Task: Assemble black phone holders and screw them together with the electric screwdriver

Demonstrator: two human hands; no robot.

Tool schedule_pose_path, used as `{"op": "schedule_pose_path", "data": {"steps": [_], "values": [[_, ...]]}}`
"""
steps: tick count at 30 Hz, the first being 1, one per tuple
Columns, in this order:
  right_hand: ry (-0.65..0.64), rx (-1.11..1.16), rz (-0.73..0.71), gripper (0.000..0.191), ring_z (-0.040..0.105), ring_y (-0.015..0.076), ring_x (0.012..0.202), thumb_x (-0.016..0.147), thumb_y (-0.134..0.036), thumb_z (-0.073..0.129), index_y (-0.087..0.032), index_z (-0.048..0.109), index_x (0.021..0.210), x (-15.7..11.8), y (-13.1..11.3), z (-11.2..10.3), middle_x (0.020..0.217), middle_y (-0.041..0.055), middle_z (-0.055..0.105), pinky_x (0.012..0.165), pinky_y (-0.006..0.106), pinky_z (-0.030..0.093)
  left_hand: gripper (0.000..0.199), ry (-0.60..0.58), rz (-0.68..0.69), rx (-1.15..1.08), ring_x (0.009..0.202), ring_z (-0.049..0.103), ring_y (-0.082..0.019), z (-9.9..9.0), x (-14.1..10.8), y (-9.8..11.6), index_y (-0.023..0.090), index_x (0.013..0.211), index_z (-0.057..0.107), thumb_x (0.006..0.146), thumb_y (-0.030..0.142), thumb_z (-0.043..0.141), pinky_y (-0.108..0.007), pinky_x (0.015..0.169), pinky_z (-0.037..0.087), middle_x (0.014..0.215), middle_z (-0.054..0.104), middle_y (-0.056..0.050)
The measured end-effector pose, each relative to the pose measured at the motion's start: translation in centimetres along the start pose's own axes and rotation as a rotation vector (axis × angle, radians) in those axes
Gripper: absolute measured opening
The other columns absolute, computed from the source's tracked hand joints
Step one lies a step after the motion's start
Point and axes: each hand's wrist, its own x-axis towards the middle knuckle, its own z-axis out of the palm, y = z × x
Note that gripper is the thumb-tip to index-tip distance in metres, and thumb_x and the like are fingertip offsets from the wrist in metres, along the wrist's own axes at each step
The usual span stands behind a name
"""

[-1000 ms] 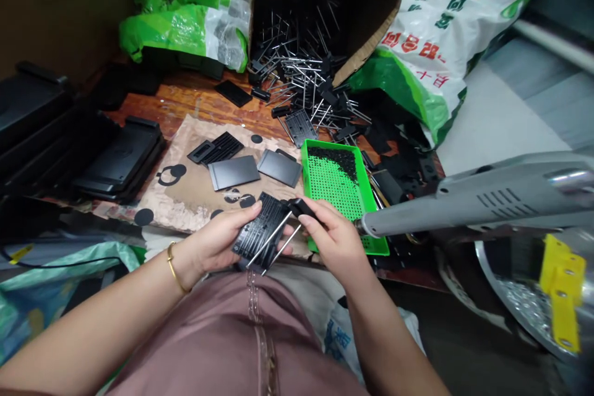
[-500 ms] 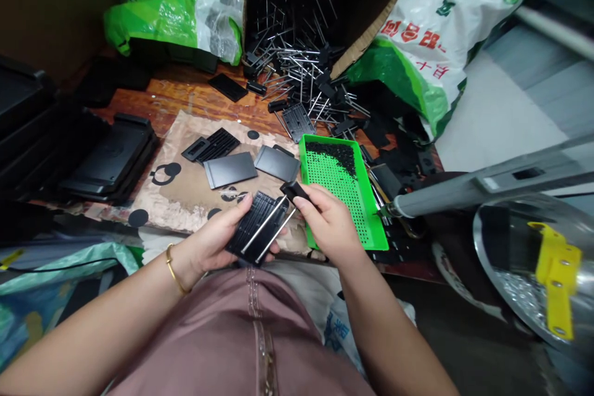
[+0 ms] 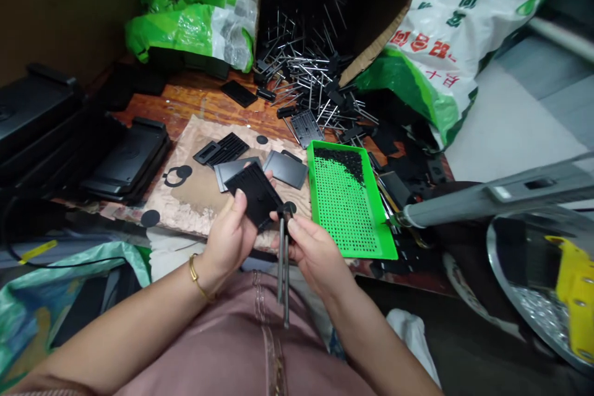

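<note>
My left hand [image 3: 234,229] is closed round a ribbed black plastic plate [image 3: 254,195], held tilted above the cardboard. Between the fingers of my right hand [image 3: 313,250] is a black plastic piece with two metal rods [image 3: 283,272], the rods pointing down toward my lap. Its black end meets the plate's lower right corner; whether they touch I cannot tell. Behind the plate lie a smooth dark panel [image 3: 285,168] and a ribbed black plate [image 3: 227,148]. To the right stands a green perforated tray [image 3: 346,210] with small black parts [image 3: 346,161] heaped at its far end.
Many rods with black ends [image 3: 310,77] spill from a cardboard box [image 3: 380,37] at the back. Stacked black plates [image 3: 125,158] stand on the left. Plastic sacks [image 3: 190,31] flank the box. A grey metal arm [image 3: 464,204] juts in from the right.
My right hand has swung the rods from lying across the plate to pointing down toward me. My left hand has turned the plate and raised it over the smooth panels.
</note>
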Motion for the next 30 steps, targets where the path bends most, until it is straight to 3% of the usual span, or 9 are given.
{"op": "schedule_pose_path", "data": {"steps": [2,4,7,9,13,16,21,25,30], "values": [[0.015,-0.043,-0.068,0.033,0.053,0.0087,0.057,0.075,-0.048,0.063,-0.021,0.07,0.092,0.4,-0.6,-0.6,0.075,0.0005,0.061,0.051,0.022,0.048,0.033,-0.1,-0.049,0.04,0.118,0.055,-0.024,-0.7,-0.2,0.4,0.018,0.115,0.063,0.085,0.032,0.06,-0.038,0.101,0.042,0.121,0.065,-0.009],[-0.042,-0.255,-0.177,0.028,0.052,0.0086,0.057,0.081,-0.044,0.058,-0.021,0.069,0.094,0.7,-2.1,-1.7,0.076,0.0007,0.061,0.051,0.022,0.046,0.041,-0.228,-0.161,0.081,0.111,0.059,-0.026,-1.9,-0.1,1.9,0.018,0.113,0.063,0.077,0.035,0.069,-0.039,0.096,0.046,0.117,0.067,-0.009],[-0.272,-0.744,-0.434,0.021,0.059,0.0135,0.077,0.086,-0.032,0.055,-0.023,0.069,0.098,0.5,-5.1,-3.1,0.091,0.0038,0.063,0.07,0.028,0.05,0.049,-0.43,-0.502,0.193,0.092,0.066,-0.025,-3.3,1.0,5.0,0.018,0.104,0.066,0.077,0.058,0.061,-0.039,0.078,0.054,0.103,0.07,-0.009],[-0.458,-0.991,-0.551,0.02,0.059,0.0159,0.092,0.088,-0.027,0.054,-0.023,0.068,0.102,0.4,-6.6,-3.1,0.099,0.0045,0.064,0.083,0.031,0.048,0.043,-0.539,-0.65,0.352,0.083,0.067,-0.022,-3.2,1.8,6.5,0.016,0.096,0.066,0.081,0.056,0.057,-0.032,0.071,0.054,0.092,0.071,-0.008],[-0.636,-1.167,-0.535,0.023,0.059,0.0154,0.101,0.091,-0.027,0.05,-0.025,0.066,0.109,0.6,-7.2,-2.0,0.106,0.0035,0.064,0.09,0.03,0.046,0.026,-0.604,-0.729,0.539,0.078,0.067,-0.019,-1.9,2.4,6.9,0.014,0.086,0.067,0.085,0.039,0.06,-0.028,0.073,0.05,0.083,0.071,-0.008],[-0.491,-1.124,-0.569,0.023,0.057,0.0173,0.107,0.09,-0.027,0.051,-0.026,0.067,0.107,0.9,-6.3,-2.2,0.112,0.0046,0.063,0.094,0.035,0.045,0.028,-0.479,-0.778,0.44,0.07,0.068,-0.02,-1.9,2.0,5.6,0.012,0.091,0.067,0.088,0.037,0.056,-0.029,0.066,0.053,0.081,0.072,-0.011],[0.067,-0.878,-0.609,0.026,0.062,0.0179,0.099,0.089,-0.029,0.05,-0.024,0.067,0.108,1.2,-4.5,-3.2,0.105,0.0054,0.067,0.091,0.037,0.048,0.04,-0.251,-0.807,0.184,0.072,0.07,-0.022,-2.7,1.1,3.8,0.009,0.097,0.068,0.095,0.036,0.04,-0.035,0.068,0.057,0.089,0.073,-0.016],[0.115,-0.862,-0.624,0.026,0.063,0.0181,0.099,0.089,-0.027,0.05,-0.024,0.068,0.108,1.7,-3.5,-2.6,0.106,0.0041,0.07,0.09,0.035,0.049,0.051,-0.215,-0.837,0.099,0.071,0.07,-0.022,-2.5,0.8,3.2,0.008,0.103,0.067,0.097,0.041,0.028,-0.036,0.066,0.058,0.093,0.072,-0.017],[0.11,-0.897,-0.647,0.028,0.062,0.0183,0.105,0.089,-0.026,0.05,-0.023,0.067,0.11,2.7,-2.8,-1.7,0.112,0.0043,0.07,0.094,0.035,0.047,0.053,-0.229,-0.833,0.098,0.079,0.07,-0.024,-2.6,0.3,2.8,0.01,0.107,0.066,0.095,0.047,0.031,-0.038,0.07,0.058,0.099,0.071,-0.018]]}}
